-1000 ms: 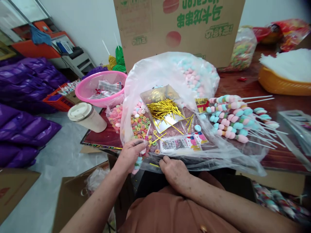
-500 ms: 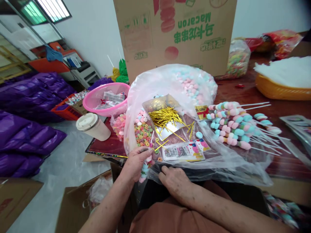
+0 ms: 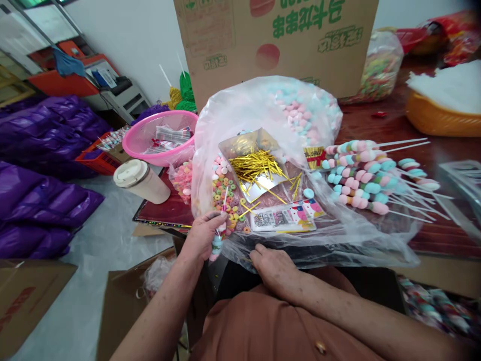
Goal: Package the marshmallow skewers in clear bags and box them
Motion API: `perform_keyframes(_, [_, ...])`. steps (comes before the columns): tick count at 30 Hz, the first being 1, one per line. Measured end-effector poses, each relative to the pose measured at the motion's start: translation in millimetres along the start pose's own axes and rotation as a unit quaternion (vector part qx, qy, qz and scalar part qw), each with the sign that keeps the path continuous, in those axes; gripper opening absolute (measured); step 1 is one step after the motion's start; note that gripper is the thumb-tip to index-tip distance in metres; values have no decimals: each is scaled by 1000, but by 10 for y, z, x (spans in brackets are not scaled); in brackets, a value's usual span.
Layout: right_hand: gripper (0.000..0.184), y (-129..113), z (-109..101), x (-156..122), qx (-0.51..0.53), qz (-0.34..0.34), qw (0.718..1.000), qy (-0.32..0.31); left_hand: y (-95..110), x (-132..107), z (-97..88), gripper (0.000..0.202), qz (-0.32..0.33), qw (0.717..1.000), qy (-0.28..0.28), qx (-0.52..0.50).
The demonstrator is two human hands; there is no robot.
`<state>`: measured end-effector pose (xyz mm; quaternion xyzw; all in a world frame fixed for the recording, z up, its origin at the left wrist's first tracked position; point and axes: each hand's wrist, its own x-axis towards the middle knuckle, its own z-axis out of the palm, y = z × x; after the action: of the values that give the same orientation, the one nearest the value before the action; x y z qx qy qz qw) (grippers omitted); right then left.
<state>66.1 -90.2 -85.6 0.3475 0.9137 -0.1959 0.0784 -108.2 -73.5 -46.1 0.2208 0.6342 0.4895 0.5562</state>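
Several green Chinese characters, upside down, marked the cardboard box (image 3: 233, 55) at the far side of the tabletop (image 3: 376, 125). At the near edge, the left hand (image 3: 203, 235) had its fingers clamped on a candy skewer (image 3: 218, 240). The right hand (image 3: 274, 265) rested on the clear plastic bag (image 3: 338, 235), and whether its fingers gripped the bag could not be told.

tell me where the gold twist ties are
Head view, centre: the gold twist ties lie between the ring candies, left, and the marshmallow skewers, right.

Candy-packing workshop, cardboard carton (image 3: 274, 45), marshmallow skewers (image 3: 361, 175)
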Motion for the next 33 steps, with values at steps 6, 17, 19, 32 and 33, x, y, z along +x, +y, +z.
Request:
perform_keyframes(6, [24,-44,1,-6,11,2,1000,-10,-20,-4,-22,25,0,999,-19,31])
perform_keyframes(17, [21,12,93,-25,40,-24,999,-4,-5,-156,-189,17,-18,940,-200,276])
perform_keyframes(19, [22,6,126,-19,52,-23,998,-1,-26,-224,-255,15,26,865,-308,396])
perform_keyframes(32, [14,396,-251,-213,386,15,913,131,7,-537,-416,25,14,914,-240,326])
perform_keyframes(33, [14,440,-358,-228,456,22,875,162,44,-519,-345,29,-9,943,-209,258])
